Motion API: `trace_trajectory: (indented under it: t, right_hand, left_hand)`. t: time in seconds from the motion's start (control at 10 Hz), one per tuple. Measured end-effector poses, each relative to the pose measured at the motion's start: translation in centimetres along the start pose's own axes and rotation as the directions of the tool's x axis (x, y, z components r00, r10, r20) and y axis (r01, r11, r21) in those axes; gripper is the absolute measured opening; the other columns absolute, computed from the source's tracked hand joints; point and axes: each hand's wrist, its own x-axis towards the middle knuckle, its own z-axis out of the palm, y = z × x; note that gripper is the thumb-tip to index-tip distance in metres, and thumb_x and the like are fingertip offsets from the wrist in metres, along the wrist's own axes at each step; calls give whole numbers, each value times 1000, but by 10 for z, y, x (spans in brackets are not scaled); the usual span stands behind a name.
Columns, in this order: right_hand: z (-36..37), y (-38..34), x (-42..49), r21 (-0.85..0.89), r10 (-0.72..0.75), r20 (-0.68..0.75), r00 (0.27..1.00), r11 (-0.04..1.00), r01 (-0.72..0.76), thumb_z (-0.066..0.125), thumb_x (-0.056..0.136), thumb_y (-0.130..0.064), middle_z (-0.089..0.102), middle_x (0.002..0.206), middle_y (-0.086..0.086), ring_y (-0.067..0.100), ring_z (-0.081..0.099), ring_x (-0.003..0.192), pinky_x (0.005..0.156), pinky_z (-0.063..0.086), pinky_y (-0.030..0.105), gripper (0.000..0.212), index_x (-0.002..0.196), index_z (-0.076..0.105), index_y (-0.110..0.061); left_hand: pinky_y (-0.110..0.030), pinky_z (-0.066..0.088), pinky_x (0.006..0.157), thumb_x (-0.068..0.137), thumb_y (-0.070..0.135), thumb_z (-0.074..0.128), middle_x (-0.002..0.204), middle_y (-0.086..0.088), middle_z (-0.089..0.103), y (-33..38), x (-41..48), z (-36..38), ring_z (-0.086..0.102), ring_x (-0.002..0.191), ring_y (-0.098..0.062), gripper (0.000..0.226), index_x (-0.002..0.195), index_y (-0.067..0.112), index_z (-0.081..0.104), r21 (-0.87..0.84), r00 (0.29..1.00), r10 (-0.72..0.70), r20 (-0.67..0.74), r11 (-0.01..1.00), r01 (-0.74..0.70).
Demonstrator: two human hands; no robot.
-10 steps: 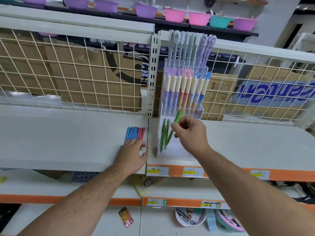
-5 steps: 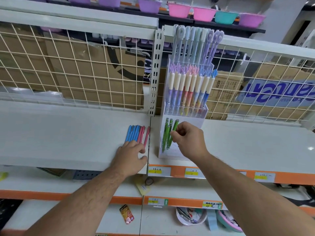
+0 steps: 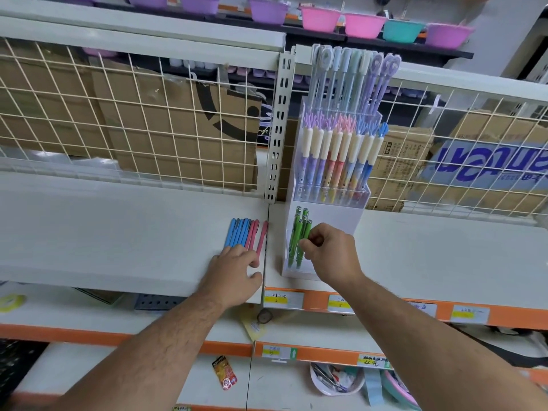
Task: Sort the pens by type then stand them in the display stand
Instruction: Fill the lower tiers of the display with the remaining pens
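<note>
Right hand [image 3: 332,253]: curled — the fingertips and thumb are pinched round one of the green pens [image 3: 296,235], which is held nearly upright.
Left hand [image 3: 234,268]: laid on the shelf [image 3: 118,232] with fingers relaxed and spread; the near ends of the loose pens are touched, nothing is gripped.
Green pens: a small cluster is stood at the left of the front, lowest tier of the display stand [image 3: 335,215].
Display stand: white and clear, stepped in tiers, set on the right shelf section just beside the slotted upright.
Middle tier: filled with cream-capped pens [image 3: 335,161] in purple, pink and blue.
Back tier: taken up by tall pastel pens [image 3: 347,78].
Blue pens [image 3: 237,232]: laid side by side on the shelf, left of the stand.
Pink pens [image 3: 258,237]: laid just right of the blue ones — the last is set slightly apart.
Behind: cardboard boxes are seen through a wire grid [image 3: 148,129].
Above: coloured bowls [image 3: 320,17] are lined up on a higher shelf.
</note>
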Motion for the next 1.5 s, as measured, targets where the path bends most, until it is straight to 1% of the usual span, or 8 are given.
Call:
trace_trajectory:
  t: [0.2,0.7,0.8,1.0,1.1,1.2,1.3,1.5]
  right_hand:
    - [1,1,-2,21,24,-8,1000,999,-24,73,89,-22,70,73,2,20,64,68,61,52,29,13,82,65,-17]
    - [6,10,-8,-6,24,-42,999,1000,-25,77,85,-24,63,74,-16,-2,60,69,63,44,10,18,99,70,-16]
    - [5,12,-13,8,37,-55,998,999,-37,77,85,-26,64,73,-15,-3,60,68,59,41,7,14,91,67,-20]
    - [20,5,-44,20,-27,-51,998,999,28,69,87,-30,63,64,-12,1,59,66,59,46,22,17,72,61,-27]
    - [42,-6,-57,-10,-108,27,994,994,108,67,88,-30,63,69,-10,4,58,68,62,48,24,14,76,61,-25]
    - [68,-16,-63,-63,-216,59,975,974,220,62,93,-30,63,89,-9,6,58,77,70,47,23,7,94,64,-24]
    - [92,-25,-57,-121,-290,89,953,946,300,54,99,-23,60,113,1,16,58,99,85,46,23,22,117,62,-13]
    - [121,-29,-27,-158,-288,23,957,945,288,49,99,-11,56,117,10,24,52,105,91,48,34,17,112,60,-5]
  left_hand:
    - [-33,43,96,89,42,58,104,17,47,0,0,1,41,110,-9,16,103,36,56,-1,1000,1,-6,1000,-1]
    - [-33,43,98,89,42,58,107,16,47,1,0,0,40,110,-8,18,106,35,57,4,1000,-6,-7,1000,6]
    - [-33,44,97,89,43,58,107,17,47,1,-1,0,40,109,-8,18,106,36,56,3,1000,-9,-1,1000,9]
    - [-31,47,94,84,36,67,100,17,51,-4,0,-6,50,103,-8,12,93,34,59,-131,1000,-27,-5,991,27]
    - [-30,54,80,82,29,71,97,13,50,-9,0,-14,56,95,-10,18,85,32,53,-244,987,-136,-87,963,111]
    - [-27,50,61,85,31,68,95,8,51,-25,2,-25,54,84,-10,22,89,27,47,-180,943,-270,-194,955,236]
    - [-29,46,65,86,35,66,102,3,55,-44,7,-35,51,89,-15,26,102,21,50,-136,921,-321,-222,945,296]
    - [-37,51,80,86,48,63,109,-1,62,-47,25,-35,54,98,-21,39,109,16,56,-60,952,-262,-159,965,255]
